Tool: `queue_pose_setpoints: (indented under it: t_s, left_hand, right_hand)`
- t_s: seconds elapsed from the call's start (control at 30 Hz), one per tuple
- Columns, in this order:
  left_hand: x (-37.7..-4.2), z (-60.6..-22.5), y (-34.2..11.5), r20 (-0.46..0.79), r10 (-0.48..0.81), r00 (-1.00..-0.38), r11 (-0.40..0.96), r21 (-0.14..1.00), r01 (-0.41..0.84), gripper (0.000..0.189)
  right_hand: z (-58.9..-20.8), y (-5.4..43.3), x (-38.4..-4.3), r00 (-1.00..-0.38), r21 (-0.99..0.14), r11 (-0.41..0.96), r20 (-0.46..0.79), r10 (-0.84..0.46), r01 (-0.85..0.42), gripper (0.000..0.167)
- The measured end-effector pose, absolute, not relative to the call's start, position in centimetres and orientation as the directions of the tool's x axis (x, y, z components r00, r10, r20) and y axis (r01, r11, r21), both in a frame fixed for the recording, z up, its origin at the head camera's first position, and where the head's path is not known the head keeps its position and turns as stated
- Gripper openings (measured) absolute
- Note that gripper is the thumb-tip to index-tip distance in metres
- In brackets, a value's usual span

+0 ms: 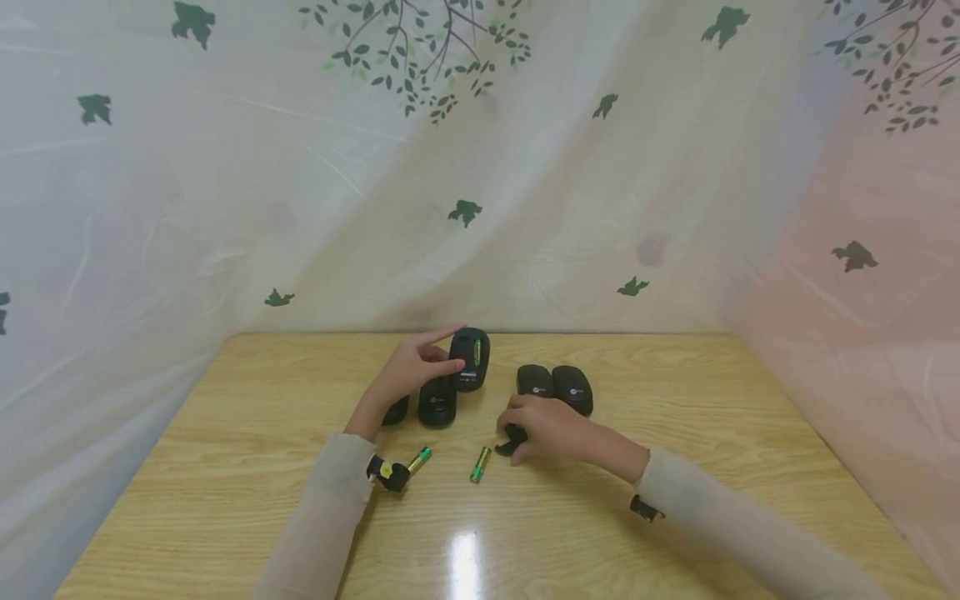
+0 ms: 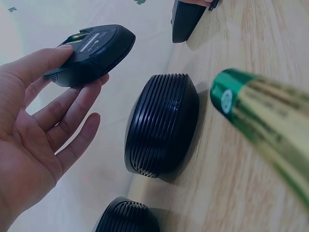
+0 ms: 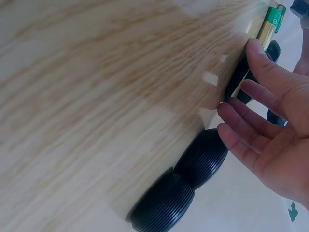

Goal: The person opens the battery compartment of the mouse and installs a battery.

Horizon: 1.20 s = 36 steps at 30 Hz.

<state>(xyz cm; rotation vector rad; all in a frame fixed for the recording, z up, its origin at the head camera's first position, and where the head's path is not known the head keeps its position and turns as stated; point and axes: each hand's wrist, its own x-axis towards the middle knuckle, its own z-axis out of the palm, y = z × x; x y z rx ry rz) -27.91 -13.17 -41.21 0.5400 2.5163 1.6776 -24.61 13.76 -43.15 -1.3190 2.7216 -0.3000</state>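
Note:
My left hand (image 1: 411, 365) grips a black computer mouse (image 1: 471, 372) by its sides, thumb on the underside. That underside faces the head camera, and a green-and-gold battery (image 1: 477, 352) sits in its bare compartment. Low over the table, my right hand (image 1: 553, 427) pinches a thin, curved black mouse cover (image 1: 514, 439) between thumb and fingers; part of it is hidden behind the fingers. One loose battery (image 1: 481, 465) lies on the table just left of the cover. A second battery (image 1: 420, 460) lies by my left wrist, looming large in the left wrist view.
Beside my left hand rest two more black mice, one in full view (image 1: 437, 406) and one partly hidden (image 1: 396, 411). Behind my right hand another pair, a left mouse (image 1: 535, 379) and a right mouse (image 1: 573, 390), sit side by side. A printed curtain (image 1: 375, 250) hangs behind the wooden table (image 1: 247, 500).

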Motion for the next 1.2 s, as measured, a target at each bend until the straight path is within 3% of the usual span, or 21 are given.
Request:
queue_pose_setpoints:
  t_s: [0.47,0.93,1.2]
  left_hand:
    - [-29.1,-42.8,-13.8,0.17,0.341,-0.924,0.318,0.905,0.284,0.065]
    - [-29.2,-42.7,-13.9,0.186,0.341,-0.921,0.336,0.891,0.304,0.063]
    - [-29.3,-42.8,-13.9,0.198,0.348,-0.916,0.34,0.884,0.321,0.063]
  right_hand:
    - [-42.6,13.2,-24.8,-0.604,-0.261,0.571,0.067,-0.794,-0.779,0.01]
    - [-41.5,13.3,-26.1,-0.692,-0.442,0.596,0.085,-0.717,-0.671,0.035]
    - [-40.1,13.3,-27.5,-0.736,-0.552,0.558,0.163,-0.657,-0.62,0.034]
